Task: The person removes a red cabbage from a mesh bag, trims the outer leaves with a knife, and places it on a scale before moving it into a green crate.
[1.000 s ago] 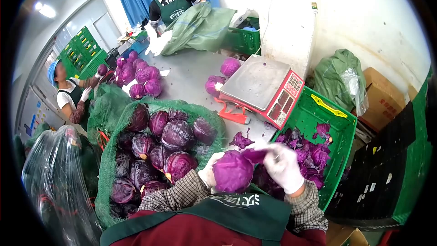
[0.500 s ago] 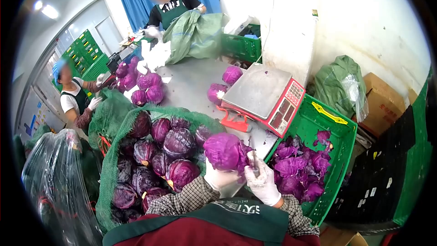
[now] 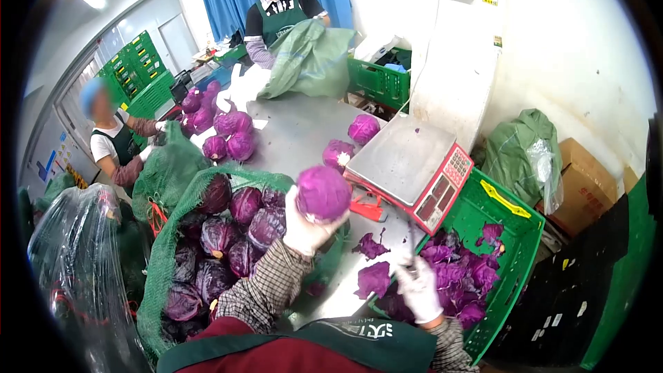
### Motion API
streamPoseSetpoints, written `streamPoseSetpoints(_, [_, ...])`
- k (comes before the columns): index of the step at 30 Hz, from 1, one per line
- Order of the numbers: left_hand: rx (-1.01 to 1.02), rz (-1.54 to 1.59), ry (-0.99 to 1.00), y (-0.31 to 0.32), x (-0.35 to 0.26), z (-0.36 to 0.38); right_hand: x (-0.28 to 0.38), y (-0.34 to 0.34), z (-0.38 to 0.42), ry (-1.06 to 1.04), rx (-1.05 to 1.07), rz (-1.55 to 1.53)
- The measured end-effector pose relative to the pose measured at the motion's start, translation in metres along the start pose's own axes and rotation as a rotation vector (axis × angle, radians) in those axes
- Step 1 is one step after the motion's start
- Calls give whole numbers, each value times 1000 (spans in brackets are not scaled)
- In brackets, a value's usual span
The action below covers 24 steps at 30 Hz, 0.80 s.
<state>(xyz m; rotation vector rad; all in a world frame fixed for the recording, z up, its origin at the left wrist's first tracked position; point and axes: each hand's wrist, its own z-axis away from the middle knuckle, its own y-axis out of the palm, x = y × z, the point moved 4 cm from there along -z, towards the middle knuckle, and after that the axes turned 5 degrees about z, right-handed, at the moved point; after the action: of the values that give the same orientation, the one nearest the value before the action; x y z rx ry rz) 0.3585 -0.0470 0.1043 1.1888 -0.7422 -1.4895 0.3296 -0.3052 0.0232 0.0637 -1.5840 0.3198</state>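
Note:
A purple cabbage (image 3: 323,194) rests in my left hand (image 3: 304,229), its white-gloved fingers wrapped round the underside, in front of the red scale. My right hand (image 3: 418,289), also gloved, is closed round a knife (image 3: 412,240) near the green crate's left edge. Loose purple leaves (image 3: 373,279) lie on the metal table between my hands. More trimmed leaves (image 3: 459,273) fill part of the green crate (image 3: 514,252). At the left, a green mesh bag (image 3: 155,290) holds several dark cabbages (image 3: 219,236).
The red scale (image 3: 404,159) stands on the metal table (image 3: 297,124), with an orange-red tool (image 3: 368,208) beside it. Two co-workers stand across and to the left, one with a green sack (image 3: 314,55). Plastic-wrapped goods (image 3: 86,269) are at the left.
My left hand has lifted the cabbage up and away from my right hand, which has moved lower right. Leaves now lie loose on the table. The view has shifted slightly.

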Motion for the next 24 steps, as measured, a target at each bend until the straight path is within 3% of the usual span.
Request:
streamPoseSetpoints(2, [147,8,25,17,-21,-29,14,33,-12,-62,11,-140])
streamPoseSetpoints(4, [186,33,-29,26,-25,-42,59,47,-35,-731,-168,345])
streamPoseSetpoints(6, [184,-3,-84,33,-11,-42,92,60,-60,-842,-220,339])
streamPoseSetpoints(10, [119,100,-55,22,16,-53,96,80,-101,-661,-151,244])
streamPoseSetpoints(12, [166,157,-65,15,19,-58,73,95,-115,-619,-7,453])
streamPoseSetpoints(13, [152,139,-41,11,15,-63,92,93,-109,-830,-114,501])
streamPoseSetpoints(14, [137,118,-17,8,11,-70,90,99,-113,-1096,-134,756])
streamPoseSetpoints(17, [141,82,7,5,-14,-104,70,114,-117,-767,58,389])
streamPoseSetpoints(18, [120,76,54,12,-26,-116,88,106,-103,-1227,-130,911])
streamPoseSetpoints(20, [170,-216,319,34,-61,-149,52,98,-105,-974,28,812])
streamPoseSetpoints(21, [23,-228,392,7,-87,-196,28,92,-100,-857,102,874])
streamPoseSetpoints(22, [-137,-533,413,-12,-118,-230,4,87,-96,-744,167,935])
streamPoseSetpoints(24, [-226,-666,667,21,-133,-245,-45,79,-76,13,423,181])
